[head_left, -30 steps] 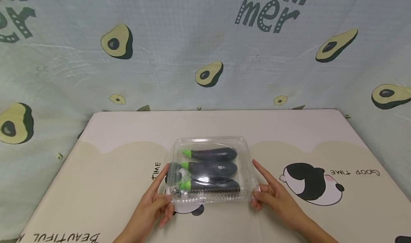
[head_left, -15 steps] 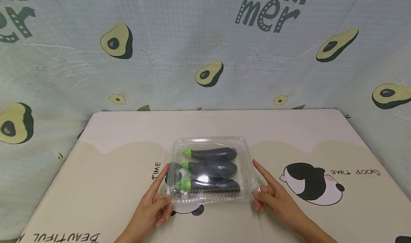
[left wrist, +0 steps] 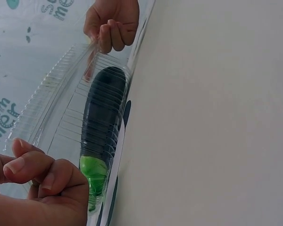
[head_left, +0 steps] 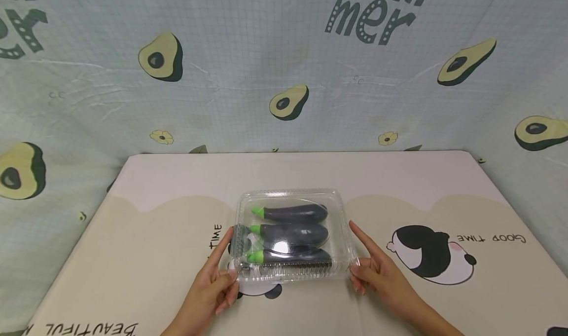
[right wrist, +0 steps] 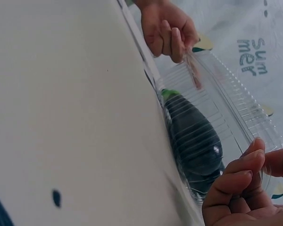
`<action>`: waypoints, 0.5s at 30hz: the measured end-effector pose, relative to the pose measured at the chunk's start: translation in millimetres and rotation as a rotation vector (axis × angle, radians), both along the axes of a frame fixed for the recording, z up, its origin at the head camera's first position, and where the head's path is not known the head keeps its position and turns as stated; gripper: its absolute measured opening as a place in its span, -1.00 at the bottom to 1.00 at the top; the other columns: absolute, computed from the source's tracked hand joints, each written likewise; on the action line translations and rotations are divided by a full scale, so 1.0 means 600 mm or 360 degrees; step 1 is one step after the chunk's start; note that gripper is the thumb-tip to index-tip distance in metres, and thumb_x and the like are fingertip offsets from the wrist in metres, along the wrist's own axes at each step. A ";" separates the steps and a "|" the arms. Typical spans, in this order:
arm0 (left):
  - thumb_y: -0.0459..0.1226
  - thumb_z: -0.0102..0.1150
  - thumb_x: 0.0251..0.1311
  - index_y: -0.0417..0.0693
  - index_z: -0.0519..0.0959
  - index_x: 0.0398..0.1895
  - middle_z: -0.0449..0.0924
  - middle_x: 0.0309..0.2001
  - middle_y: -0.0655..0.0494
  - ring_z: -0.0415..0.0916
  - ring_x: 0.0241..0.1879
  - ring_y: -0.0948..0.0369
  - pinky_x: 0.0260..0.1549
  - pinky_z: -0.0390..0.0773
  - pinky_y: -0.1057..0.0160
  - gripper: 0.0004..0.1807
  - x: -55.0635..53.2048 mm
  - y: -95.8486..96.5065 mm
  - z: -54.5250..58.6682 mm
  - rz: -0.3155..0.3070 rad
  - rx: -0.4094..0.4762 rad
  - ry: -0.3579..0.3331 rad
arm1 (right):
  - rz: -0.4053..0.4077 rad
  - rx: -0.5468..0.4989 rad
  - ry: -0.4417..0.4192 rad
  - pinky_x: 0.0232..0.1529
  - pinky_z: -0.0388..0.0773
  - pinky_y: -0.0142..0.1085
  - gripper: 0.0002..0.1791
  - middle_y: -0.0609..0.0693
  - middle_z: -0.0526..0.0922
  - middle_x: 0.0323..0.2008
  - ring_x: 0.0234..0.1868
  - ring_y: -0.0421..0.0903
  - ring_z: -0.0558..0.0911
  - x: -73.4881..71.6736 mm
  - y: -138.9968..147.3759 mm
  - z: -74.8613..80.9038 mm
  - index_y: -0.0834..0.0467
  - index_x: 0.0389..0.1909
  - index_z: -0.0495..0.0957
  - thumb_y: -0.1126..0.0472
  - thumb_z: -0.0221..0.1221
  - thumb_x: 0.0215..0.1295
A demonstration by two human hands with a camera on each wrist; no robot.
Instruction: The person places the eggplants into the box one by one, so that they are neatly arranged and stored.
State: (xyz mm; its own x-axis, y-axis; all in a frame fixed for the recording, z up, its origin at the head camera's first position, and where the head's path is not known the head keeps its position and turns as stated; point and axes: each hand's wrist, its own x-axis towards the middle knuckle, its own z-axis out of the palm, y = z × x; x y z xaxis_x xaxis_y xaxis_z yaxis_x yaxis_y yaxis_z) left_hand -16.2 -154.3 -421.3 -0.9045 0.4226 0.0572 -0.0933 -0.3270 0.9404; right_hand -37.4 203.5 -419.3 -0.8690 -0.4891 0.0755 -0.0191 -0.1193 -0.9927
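A clear plastic clamshell box (head_left: 290, 194) sits at the middle of the table with its lid over three dark purple eggplants (head_left: 295, 234). Their green stem ends point left. My left hand (head_left: 208, 286) pinches the box's near left corner between thumb and curled fingers, its index finger stretched along the side. At the near right corner my right hand (head_left: 383, 274) grips the rim the same way, index finger straight. Through the ribbed wall, an eggplant (left wrist: 104, 113) shows in the left wrist view, and another eggplant (right wrist: 193, 132) in the right wrist view.
The table (head_left: 155, 272) wears a cream cloth printed with cartoon animals and lettering. Behind it and at both sides hangs a pale curtain (head_left: 239, 40) with avocado prints. The table's far edge runs behind the box.
Between the first and second frames the lower fingers of my left hand curl in closer under the rim. The box and eggplants stay in place.
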 end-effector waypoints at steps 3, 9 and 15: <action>-0.49 -0.20 0.37 0.14 -0.30 0.54 0.10 -0.72 -0.21 0.08 -0.72 0.18 -0.82 -0.08 0.13 -0.19 0.000 0.000 0.000 0.0004 -0.0005 -0.0008 | -0.0002 -0.0001 0.0009 -0.59 0.34 -0.15 -0.15 0.20 0.41 -0.66 -0.64 -0.05 0.36 0.000 0.000 0.000 0.08 0.53 -0.22 0.52 -0.04 0.34; -0.48 -0.19 0.37 0.14 -0.29 0.54 0.10 -0.72 -0.20 0.12 -0.71 0.22 -0.82 -0.09 0.11 -0.18 0.001 0.000 0.000 0.0027 -0.0034 -0.0017 | -0.0009 0.0014 0.0016 -0.60 0.30 -0.12 -0.14 0.22 0.41 -0.66 -0.65 -0.01 0.34 0.001 0.000 -0.002 0.07 0.53 -0.22 0.53 -0.04 0.33; -0.51 -0.21 0.35 0.14 -0.30 0.54 0.08 -0.70 -0.20 0.06 -0.71 0.17 -0.83 -0.11 0.10 -0.17 0.001 0.001 -0.001 0.0017 -0.0010 -0.0007 | -0.0025 0.0026 0.0038 -0.63 0.24 -0.08 -0.14 0.21 0.41 -0.67 -0.66 -0.02 0.35 0.002 -0.001 -0.002 0.06 0.53 -0.20 0.54 -0.04 0.32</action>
